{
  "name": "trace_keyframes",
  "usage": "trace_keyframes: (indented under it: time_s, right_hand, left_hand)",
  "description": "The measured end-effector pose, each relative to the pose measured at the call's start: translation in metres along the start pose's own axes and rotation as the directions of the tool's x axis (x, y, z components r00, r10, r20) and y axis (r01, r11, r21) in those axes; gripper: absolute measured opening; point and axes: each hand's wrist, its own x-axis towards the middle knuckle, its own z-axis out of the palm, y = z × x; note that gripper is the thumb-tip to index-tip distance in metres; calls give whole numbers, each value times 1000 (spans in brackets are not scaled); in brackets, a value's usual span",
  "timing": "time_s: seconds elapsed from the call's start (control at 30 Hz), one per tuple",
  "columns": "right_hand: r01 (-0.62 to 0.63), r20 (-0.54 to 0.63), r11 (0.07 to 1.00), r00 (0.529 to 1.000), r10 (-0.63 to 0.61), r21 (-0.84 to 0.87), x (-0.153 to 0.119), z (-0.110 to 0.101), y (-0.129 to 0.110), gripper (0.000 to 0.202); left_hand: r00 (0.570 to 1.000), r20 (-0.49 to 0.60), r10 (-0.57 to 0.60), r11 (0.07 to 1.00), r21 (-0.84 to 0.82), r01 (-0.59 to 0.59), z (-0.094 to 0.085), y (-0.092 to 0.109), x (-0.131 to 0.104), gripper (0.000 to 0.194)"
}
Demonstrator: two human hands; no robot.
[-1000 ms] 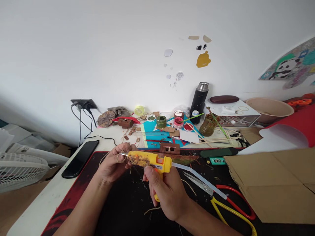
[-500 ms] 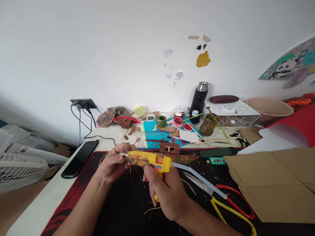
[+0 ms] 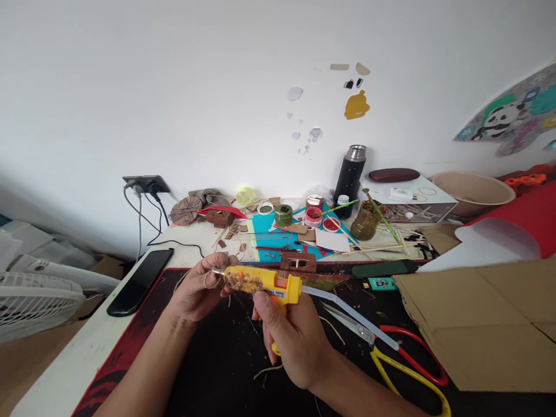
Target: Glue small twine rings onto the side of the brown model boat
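My right hand (image 3: 291,339) is wrapped round the handle of a yellow glue gun (image 3: 249,280), which is stained brown along its barrel. A translucent glue stick (image 3: 351,313) sticks out of its rear, bent down to the right. The metal nozzle points left, at the fingers of my left hand (image 3: 202,289). Those fingers pinch a thin piece of twine (image 3: 211,282), looped close to the nozzle; the fingertips are partly hidden behind the gun. Whether the nozzle touches the twine I cannot tell.
Scissors (image 3: 365,333) with red and yellow handles lie on the black mat (image 3: 226,370), right of my right hand. Cardboard (image 3: 486,330) covers the right side. A phone (image 3: 141,282) lies at the left. Paint jars (image 3: 284,215) and a black flask (image 3: 348,179) stand at the back.
The whole view has shifted very slightly. Both hands, the glue gun and the twine hold practically the same pose.
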Motion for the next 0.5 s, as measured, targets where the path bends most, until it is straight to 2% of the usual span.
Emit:
trace_keyframes:
  time_s: [0.5]
  right_hand:
    - [22,16,999,1000,-23,36,1,-1,4,71]
  left_hand:
    - [1000,-10,23,1000,-1,-23,2,1,1,40]
